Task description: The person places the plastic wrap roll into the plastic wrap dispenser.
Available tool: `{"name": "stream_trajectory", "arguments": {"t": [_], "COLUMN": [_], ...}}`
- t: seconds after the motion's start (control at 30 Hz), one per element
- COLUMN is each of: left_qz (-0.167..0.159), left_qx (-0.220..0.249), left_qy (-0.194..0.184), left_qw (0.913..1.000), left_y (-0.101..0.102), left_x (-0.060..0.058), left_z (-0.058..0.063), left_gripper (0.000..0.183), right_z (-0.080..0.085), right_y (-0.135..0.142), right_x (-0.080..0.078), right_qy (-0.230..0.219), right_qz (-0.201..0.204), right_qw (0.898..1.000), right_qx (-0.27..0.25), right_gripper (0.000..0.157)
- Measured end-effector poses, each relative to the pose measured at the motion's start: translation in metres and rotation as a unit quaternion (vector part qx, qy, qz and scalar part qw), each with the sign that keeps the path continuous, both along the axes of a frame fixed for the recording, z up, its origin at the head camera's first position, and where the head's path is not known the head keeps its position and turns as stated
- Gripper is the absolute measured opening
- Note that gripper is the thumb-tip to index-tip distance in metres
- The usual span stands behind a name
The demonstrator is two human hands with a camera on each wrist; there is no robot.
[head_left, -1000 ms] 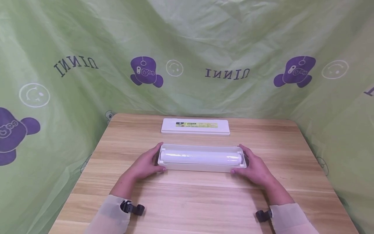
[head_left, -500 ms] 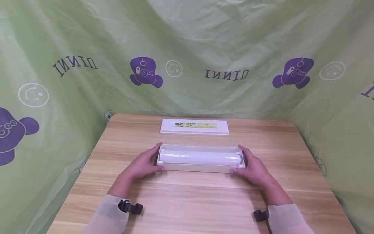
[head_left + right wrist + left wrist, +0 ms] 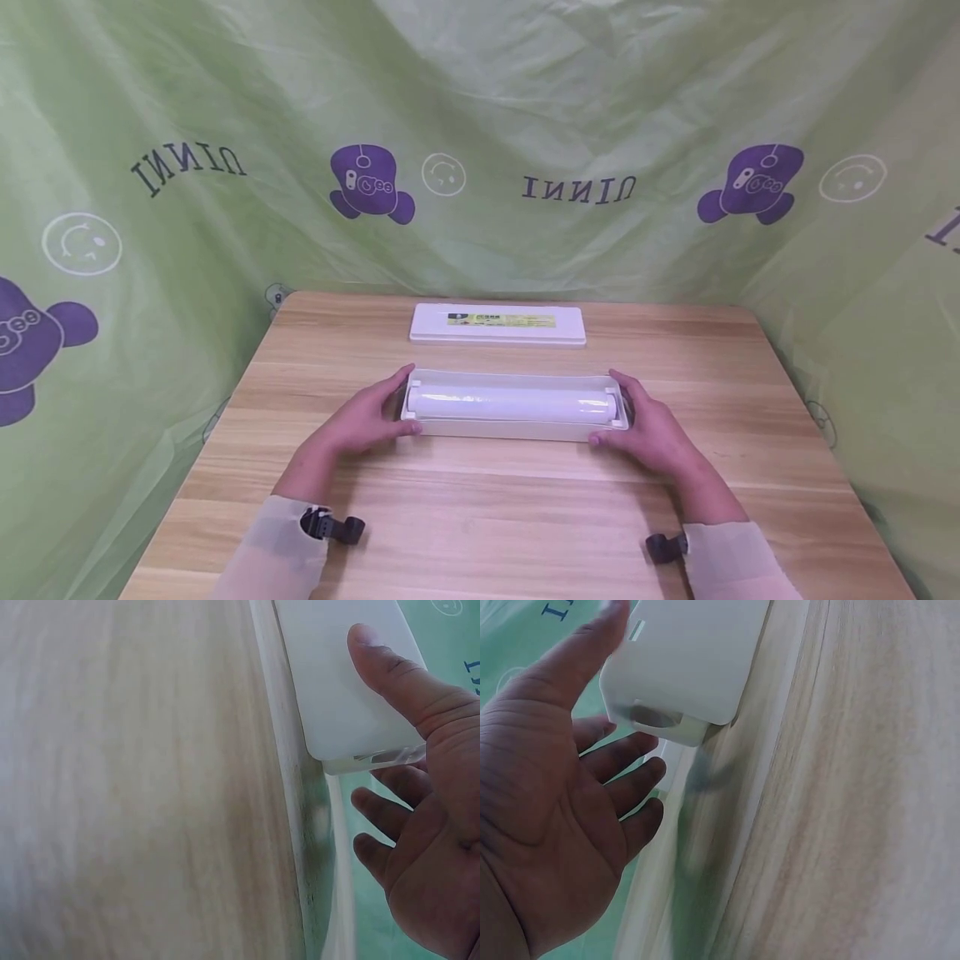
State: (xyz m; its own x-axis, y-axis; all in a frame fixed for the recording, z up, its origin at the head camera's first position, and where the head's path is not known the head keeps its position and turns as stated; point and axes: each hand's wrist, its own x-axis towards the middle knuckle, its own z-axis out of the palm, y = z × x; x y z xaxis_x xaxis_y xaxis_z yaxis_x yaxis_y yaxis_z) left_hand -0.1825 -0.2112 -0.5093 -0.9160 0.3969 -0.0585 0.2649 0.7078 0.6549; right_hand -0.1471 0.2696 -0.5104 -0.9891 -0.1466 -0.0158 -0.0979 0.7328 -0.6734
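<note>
A long white cling film dispenser box [image 3: 510, 431] lies on the wooden table without its lid, its long side facing me. Inside it is a shiny white roll of cling film [image 3: 513, 403]. My left hand [image 3: 369, 421] holds the box's left end, thumb on the front wall and fingers reaching round behind. At the other end my right hand [image 3: 654, 429] grips in the same way; in the right wrist view its thumb [image 3: 390, 675] lies against the white front wall. Some fingertips of both hands are hidden behind the box in the head view.
Behind the box, the white lid [image 3: 495, 334] with a yellow-green label lies flat near the table's [image 3: 480, 517] back edge. A green printed curtain [image 3: 480, 242] surrounds the table at the back and sides.
</note>
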Motion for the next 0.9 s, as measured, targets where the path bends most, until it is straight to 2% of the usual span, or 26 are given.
{"name": "stream_trajectory", "arguments": {"t": [0.17,0.3,0.4,0.5,0.63,0.9], "left_qz": [0.001,0.004,0.013,0.032,0.051,0.064], "left_qx": [0.007,0.045,0.070,0.076,0.085,0.134], "left_qy": [-0.001,-0.007,-0.006,0.004,0.013,0.020], "left_qw": [1.0000,0.9990,0.9975,0.9966,0.9950,0.9887], "left_y": [-0.002,-0.004,-0.006,-0.008,-0.009,-0.009], "left_x": [-0.003,-0.009,-0.014,-0.019,-0.025,-0.038], "left_z": [0.002,0.002,0.001,0.000,-0.002,-0.007], "left_gripper": [0.095,0.085,0.079,0.074,0.071,0.071], "right_z": [0.000,0.000,0.000,0.001,0.001,0.001], "right_y": [0.000,0.000,-0.001,-0.001,-0.001,-0.002], "right_x": [0.000,0.000,0.001,0.001,0.002,0.001], "right_qy": [-0.005,-0.006,-0.006,-0.004,-0.001,-0.003], "right_qz": [-0.003,-0.003,-0.003,-0.004,-0.004,-0.005], "right_qw": [1.000,1.000,1.000,1.000,1.000,1.000], "right_qx": [0.000,-0.005,-0.008,-0.010,-0.013,-0.015], "right_gripper": [0.120,0.118,0.118,0.117,0.116,0.116]}}
